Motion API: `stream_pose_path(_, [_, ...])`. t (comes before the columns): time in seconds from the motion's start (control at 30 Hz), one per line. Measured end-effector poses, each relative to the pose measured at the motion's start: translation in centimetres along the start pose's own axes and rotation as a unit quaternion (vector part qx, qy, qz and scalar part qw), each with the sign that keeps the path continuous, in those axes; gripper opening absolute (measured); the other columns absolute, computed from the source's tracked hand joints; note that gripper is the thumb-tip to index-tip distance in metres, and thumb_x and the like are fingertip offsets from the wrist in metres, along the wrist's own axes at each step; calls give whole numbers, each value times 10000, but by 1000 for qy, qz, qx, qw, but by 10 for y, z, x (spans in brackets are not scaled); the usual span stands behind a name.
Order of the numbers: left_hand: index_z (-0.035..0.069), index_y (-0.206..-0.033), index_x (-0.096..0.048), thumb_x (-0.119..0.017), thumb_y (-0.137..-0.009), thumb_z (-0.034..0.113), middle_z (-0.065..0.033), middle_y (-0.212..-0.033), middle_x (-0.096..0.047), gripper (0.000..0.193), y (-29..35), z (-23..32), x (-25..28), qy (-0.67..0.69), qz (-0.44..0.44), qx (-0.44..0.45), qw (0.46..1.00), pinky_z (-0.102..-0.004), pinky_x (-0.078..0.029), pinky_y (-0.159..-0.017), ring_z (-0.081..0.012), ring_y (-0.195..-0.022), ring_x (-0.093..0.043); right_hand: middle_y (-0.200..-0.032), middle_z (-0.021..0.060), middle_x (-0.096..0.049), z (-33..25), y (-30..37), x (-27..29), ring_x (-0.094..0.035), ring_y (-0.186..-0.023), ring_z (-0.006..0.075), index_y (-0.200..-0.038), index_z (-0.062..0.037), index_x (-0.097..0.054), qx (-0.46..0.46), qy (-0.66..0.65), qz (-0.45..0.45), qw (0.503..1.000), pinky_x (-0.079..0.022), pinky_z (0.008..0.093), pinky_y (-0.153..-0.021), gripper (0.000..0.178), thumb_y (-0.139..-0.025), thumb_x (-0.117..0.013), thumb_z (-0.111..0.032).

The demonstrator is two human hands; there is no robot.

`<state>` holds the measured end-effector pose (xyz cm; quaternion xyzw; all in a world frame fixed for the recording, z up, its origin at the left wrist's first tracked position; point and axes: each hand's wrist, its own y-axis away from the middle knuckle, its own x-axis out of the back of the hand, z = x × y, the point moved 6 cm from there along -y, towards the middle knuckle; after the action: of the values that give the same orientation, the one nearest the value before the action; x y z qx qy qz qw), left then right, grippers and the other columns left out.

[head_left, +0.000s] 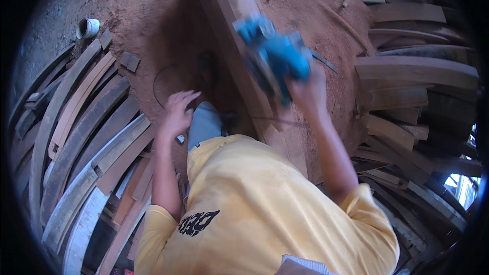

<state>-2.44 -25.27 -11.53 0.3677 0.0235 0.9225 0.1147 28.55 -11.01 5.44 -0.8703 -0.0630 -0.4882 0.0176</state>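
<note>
My right hand [309,89] is wrapped round the rear handle of a teal electric planer [277,56], which is smeared by motion. The planer is over a long timber beam [234,0] that runs from the top of the view down toward my body; whether its sole touches the wood I cannot tell. To the left of the beam, my left hand [178,114] hangs beside my leg with its fingers apart and holds nothing. A thin dark cord [277,120] crosses the beam near my waist.
Stacked boards [86,107] fan out on the left. More timber [412,71] is piled along the right side. Reddish sawdust [316,10] covers the ground around the beam. A white bucket [88,28] lies on its side at the far left, near a small wood block [130,61].
</note>
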Motion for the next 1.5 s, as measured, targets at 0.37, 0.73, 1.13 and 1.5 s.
stream_pose_path(0.37, [62,-1079,-756,-639,-1050,286,-139,-936,-754,254,-68,304,-131,324,-252,-241,879,-428,-573,-887,-330,-943,-739,-1070,264,-763,95,264,70,-753,-1004,446,-1431,-134,-670,-137,-47,-26,989,-607,488,-831,679,-773,-793,-18])
stream_pose_path(0.73, [53,-1029,-729,-645,-1084,249,-161,-737,-707,221,-55,298,-135,361,146,-57,919,-424,-555,-613,-368,-675,-735,-996,276,-765,85,253,66,-782,-954,432,-1341,-57,-709,-146,-63,-8,987,-601,458,-834,547,-797,-753,-19])
stream_pose_path(1.13, [-6,-908,-631,-576,-945,70,-168,-887,-655,101,-64,91,-100,320,138,51,936,-433,-524,-819,-327,-861,-655,-997,293,-754,39,122,35,-762,-989,462,-1304,-44,-720,-150,-61,11,987,-586,486,-857,497,-807,-733,-43])
stream_pose_path(1.5, [99,-1710,-314,-624,-964,72,-208,-1699,-428,809,4,181,-200,381,-588,-48,712,-386,-360,-1261,-307,-1541,-449,-905,281,-740,-20,-25,-2,-754,-897,457,-1150,23,-735,-99,-45,58,992,-573,466,-808,341,-816,-724,-48])
